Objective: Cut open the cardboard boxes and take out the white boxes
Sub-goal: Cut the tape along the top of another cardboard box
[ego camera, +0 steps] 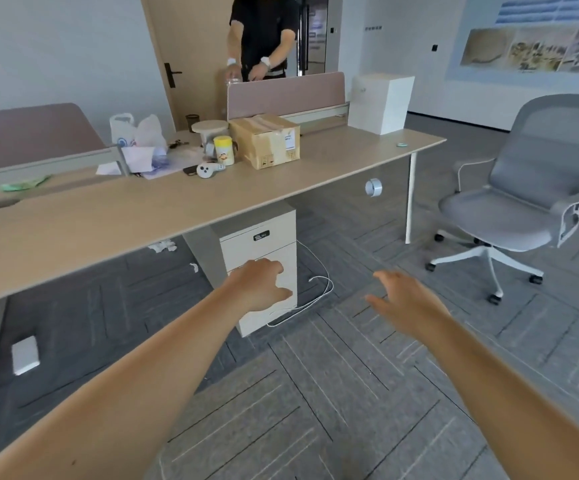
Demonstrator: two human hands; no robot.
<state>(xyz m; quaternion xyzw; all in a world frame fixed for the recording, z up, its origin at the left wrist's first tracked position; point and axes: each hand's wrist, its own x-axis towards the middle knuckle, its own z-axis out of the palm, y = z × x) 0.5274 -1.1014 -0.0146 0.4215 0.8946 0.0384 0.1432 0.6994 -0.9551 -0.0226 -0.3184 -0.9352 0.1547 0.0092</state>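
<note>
On the carpet at far left lies a small white slab. On the desk sit plastic bags, a white controller and a yellow-lidded jar, crowded against the taped cardboard box. Your left hand hangs before the drawer cabinet, fingers loosely curled, holding nothing. Your right hand is out over the carpet, fingers spread, also holding nothing. A white box stands farther right on the desk, well beyond both hands, and a grey chair stands apart.
</note>
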